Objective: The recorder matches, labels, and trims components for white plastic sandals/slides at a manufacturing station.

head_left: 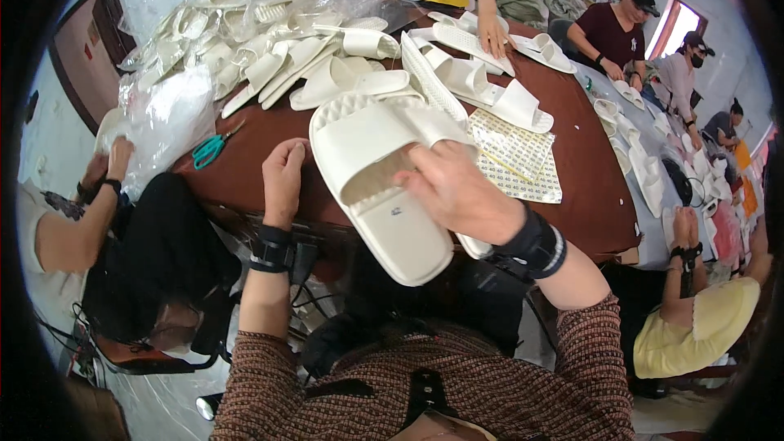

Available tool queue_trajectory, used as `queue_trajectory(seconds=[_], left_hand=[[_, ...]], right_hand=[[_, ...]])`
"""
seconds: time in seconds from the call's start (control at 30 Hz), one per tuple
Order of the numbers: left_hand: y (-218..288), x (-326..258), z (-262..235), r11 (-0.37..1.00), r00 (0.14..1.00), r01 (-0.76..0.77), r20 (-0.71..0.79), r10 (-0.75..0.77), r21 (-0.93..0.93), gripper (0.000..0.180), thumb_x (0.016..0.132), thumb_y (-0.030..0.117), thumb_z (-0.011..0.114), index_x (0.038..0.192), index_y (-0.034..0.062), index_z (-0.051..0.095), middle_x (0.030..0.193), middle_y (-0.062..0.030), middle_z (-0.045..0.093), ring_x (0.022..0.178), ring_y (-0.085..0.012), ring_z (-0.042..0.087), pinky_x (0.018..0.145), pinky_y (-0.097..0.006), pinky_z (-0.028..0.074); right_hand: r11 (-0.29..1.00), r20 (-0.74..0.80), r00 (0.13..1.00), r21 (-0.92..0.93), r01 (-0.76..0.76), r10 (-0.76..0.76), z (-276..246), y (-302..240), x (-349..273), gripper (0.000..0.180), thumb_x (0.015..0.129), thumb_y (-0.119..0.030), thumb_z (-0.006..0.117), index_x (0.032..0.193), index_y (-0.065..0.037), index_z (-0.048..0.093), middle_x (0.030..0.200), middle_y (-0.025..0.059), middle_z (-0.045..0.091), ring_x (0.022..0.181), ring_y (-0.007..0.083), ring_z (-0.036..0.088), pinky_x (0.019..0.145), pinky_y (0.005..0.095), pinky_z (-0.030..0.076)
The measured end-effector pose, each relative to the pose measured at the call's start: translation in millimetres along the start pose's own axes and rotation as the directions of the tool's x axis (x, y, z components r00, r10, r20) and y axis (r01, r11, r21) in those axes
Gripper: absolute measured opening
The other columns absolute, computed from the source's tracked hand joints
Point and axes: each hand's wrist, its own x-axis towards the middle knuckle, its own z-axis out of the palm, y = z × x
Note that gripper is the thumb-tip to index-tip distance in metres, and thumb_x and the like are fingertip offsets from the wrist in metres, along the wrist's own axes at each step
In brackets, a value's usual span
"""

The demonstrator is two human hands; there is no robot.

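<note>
The dark reddish-brown worktop (pixel 588 188) carries a sheet of small stickers (pixel 514 155) near its middle, with a heap of white slides (pixel 327 65) beyond the sheet, teal-handled scissors (pixel 211 148) far left of it, and clear plastic bags (pixel 167 110) beside those.

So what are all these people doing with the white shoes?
A person at a brown table holds a white slipper in the right hand; the left hand is curled just beside it. A sheet of small stickers lies behind the slipper, green scissors to the left, and a big pile of slippers at the back. Across the table, another person's hand rests on one. More people handle slippers on the right.
</note>
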Motion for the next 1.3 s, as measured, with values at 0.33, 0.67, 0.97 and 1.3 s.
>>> queue_trajectory(seconds=[0.33,0.67,0.97,1.3], left_hand=[[0.6,-0.8,-6.0,0.998,0.998,0.0,0.063,-0.004,0.063,0.02,0.097,0.012,0.054,0.102,-0.0033,0.066,0.096,-0.007,0.068,0.09,-0.014,0.063,0.084,-0.027,0.049],[3.6,-1.6,-3.4,0.994,0.996,-0.018,0.084,0.009,0.108,0.018,0.094,0.01,0.057,0.097,-0.0043,0.067,0.09,-0.0069,0.069,0.085,-0.0124,0.063,0.08,-0.026,0.05],[-4.5,-2.1,-8.6,0.994,0.991,0.007,0.129,-0.021,0.111,0.019,0.095,0.011,0.056,0.099,-0.0033,0.067,0.091,-0.0053,0.068,0.086,-0.0114,0.061,0.082,-0.025,0.047],[-0.1,0.7,-1.5,0.987,0.989,-0.023,0.148,0.0,0.156,0.019,0.096,0.012,0.056,0.1,-0.0014,0.068,0.094,-0.0051,0.068,0.088,-0.0113,0.061,0.083,-0.025,0.047]], right_hand=[[0.828,-0.316,0.838,-0.211,-0.519,0.445,-132.7,129.0,-46.6,0.03,0.096,-0.028,0.049,0.096,0.0,0.059,0.089,0.0259,0.062,0.09,0.0436,0.06,0.077,0.0483,0.046],[0.739,-0.312,0.761,-0.213,-0.639,0.568,-177.7,192.8,-140.5,0.031,0.091,-0.021,0.06,0.112,0.002,0.064,0.098,0.0228,0.069,0.094,0.0287,0.068,0.082,0.0347,0.051],[0.975,-0.265,0.961,-0.183,-0.125,0.074,-160.7,-32.0,-72.3,0.032,0.09,-0.003,0.055,0.122,0.002,0.059,0.101,0.0144,0.068,0.094,0.0212,0.063,0.089,0.0322,0.046],[0.959,-0.184,0.971,-0.265,0.101,-0.153,-209.4,-63.0,-113.5,0.057,0.096,-0.034,0.051,0.133,0.009,0.044,0.129,0.0287,0.053,0.121,0.0336,0.053,0.105,0.0445,0.036]])
